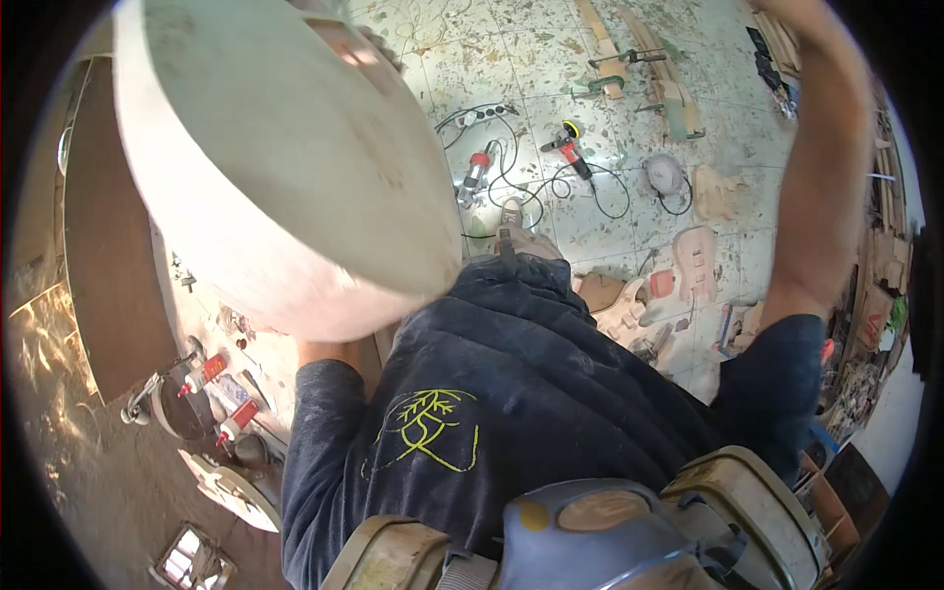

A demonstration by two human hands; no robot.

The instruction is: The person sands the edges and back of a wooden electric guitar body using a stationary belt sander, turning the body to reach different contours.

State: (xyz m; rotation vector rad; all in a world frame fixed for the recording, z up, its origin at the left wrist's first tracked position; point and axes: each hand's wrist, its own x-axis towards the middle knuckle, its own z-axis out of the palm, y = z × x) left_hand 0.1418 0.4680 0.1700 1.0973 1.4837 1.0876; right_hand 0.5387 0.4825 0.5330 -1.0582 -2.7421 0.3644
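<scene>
A large pale curved panel (280,167) with a rounded end fills the upper left, raised close to the camera. My left forearm (329,351) disappears behind it; that hand is mostly hidden, and a small skin-coloured patch at the panel's top edge is too unclear to identify. My bare right arm (816,187) is lifted along the right side, its hand past the top of the picture. A grey respirator (580,531) hangs at my chest over a dusty dark top.
On the tiled floor (462,59) lie a red-grey power tool (477,167), a red sander (572,152), cords, a power strip (484,114), clamped wood strips (605,69) and guitar-shaped wooden pieces (696,261). Red-white glue bottles (202,374) are at left. Stacked timber (875,295) lines the right.
</scene>
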